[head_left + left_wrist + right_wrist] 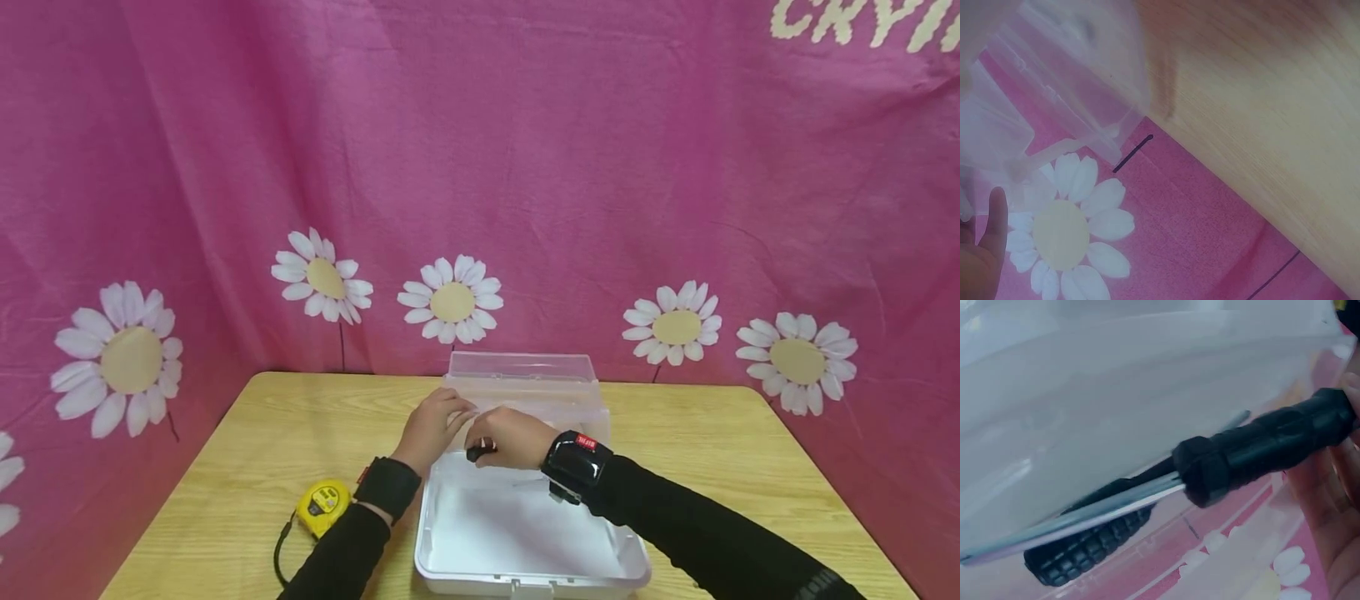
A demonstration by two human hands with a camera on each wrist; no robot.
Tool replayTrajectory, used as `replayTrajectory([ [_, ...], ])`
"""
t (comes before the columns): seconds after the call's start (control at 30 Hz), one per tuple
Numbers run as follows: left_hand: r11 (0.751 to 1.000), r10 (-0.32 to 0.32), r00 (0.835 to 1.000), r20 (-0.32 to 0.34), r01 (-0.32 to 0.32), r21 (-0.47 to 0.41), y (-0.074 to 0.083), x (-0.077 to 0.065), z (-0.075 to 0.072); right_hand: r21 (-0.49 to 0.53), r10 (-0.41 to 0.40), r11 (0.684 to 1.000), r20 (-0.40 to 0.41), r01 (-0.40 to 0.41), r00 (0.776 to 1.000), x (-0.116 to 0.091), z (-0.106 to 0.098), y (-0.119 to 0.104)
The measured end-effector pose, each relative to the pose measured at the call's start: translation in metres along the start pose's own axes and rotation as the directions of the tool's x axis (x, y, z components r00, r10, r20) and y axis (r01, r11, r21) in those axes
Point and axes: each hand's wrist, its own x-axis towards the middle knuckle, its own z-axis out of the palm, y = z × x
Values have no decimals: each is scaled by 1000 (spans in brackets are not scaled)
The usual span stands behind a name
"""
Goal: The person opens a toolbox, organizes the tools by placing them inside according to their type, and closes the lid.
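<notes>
In the head view, my right hand is above the far part of a white box with a translucent raised lid. It grips a screwdriver by its black faceted handle; the metal shaft points left in the right wrist view. Behind that shaft is a second tool with a black ridged handle, against translucent plastic. My left hand is at the lid's left side, fingers reaching toward the right hand. One straight finger shows beside the translucent plastic in the left wrist view; the other fingers are mostly hidden.
A yellow tape measure with a black strap lies on the wooden table, left of the box and close to the left forearm. A pink cloth printed with white flowers hangs behind and beside the table. A latch sits at the box's front.
</notes>
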Motion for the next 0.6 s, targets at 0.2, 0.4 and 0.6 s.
replayTrajectory([
  [0.2, 1000, -3, 1000, -3, 3, 10, 2, 1, 0, -108, 38, 994, 89, -28, 995, 6, 9, -2],
  [0.4, 1000, -27, 1000, 1, 27, 10, 2, 0, 1, -142, 78, 988, 131, -60, 988, 9, 16, -3],
  [0.6, 1000, -22, 1000, -6, 22, 8, 2, 0, 0, -130, 93, 989, 130, -76, 987, 9, 16, -6],
])
